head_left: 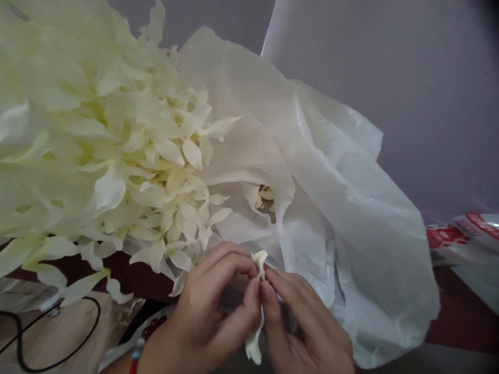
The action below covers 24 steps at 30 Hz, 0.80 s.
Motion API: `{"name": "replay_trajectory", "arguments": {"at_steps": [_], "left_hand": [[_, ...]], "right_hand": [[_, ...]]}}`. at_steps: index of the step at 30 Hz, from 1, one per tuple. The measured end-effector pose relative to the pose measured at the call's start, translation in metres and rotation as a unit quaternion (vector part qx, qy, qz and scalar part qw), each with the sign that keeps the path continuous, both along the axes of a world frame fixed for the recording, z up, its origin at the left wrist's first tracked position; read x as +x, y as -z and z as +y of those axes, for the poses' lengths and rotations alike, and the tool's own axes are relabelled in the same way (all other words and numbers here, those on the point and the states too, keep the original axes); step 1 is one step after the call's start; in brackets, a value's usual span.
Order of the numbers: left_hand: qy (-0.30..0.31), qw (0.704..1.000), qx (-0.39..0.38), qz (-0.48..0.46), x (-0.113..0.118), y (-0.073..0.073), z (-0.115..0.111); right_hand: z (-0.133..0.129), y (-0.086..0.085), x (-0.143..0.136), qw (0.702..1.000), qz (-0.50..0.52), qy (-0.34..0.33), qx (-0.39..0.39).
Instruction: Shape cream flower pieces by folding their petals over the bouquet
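A black cable (18, 337) loops over a pale brown surface (58, 340) at lower left. At the right edge, a red-and-white packet (463, 234) lies near a grey wall (429, 104).

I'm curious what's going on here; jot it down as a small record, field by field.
Left hand: pinching a pale petal-like piece
Right hand: fingertips at the same piece
Left side: heap of pale flowers
Behind hands, toward right: crumpled white plastic sheet
Lower left: black cable
Far right: red-and-white packet
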<state>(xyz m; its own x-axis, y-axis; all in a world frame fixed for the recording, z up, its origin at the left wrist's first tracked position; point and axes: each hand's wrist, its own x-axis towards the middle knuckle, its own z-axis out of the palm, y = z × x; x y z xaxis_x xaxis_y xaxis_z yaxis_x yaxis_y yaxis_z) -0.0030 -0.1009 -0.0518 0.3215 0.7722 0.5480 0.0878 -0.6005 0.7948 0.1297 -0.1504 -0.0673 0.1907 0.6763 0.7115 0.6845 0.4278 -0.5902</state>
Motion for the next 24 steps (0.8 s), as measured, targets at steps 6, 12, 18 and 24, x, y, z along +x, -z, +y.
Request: {"name": "replay_trajectory", "arguments": {"at_steps": [6,12,18,24], "left_hand": [[-0.002,1.000,0.003,-0.006,0.003,0.001,-0.002],[0.003,1.000,0.008,-0.011,0.004,0.002,-0.002],[0.011,1.000,0.004,-0.005,0.003,0.007,-0.001],[0.063,0.997,-0.001,0.041,0.000,0.005,0.000]], "right_hand": [[-0.001,0.006,-0.013,0.995,0.032,0.092,0.020],[-0.002,0.006,-0.020,0.987,0.123,0.105,-0.024],[-0.001,0.009,-0.009,0.987,0.131,0.072,-0.055],[0.001,0.000,0.014,0.975,0.104,-0.011,-0.196]]}}
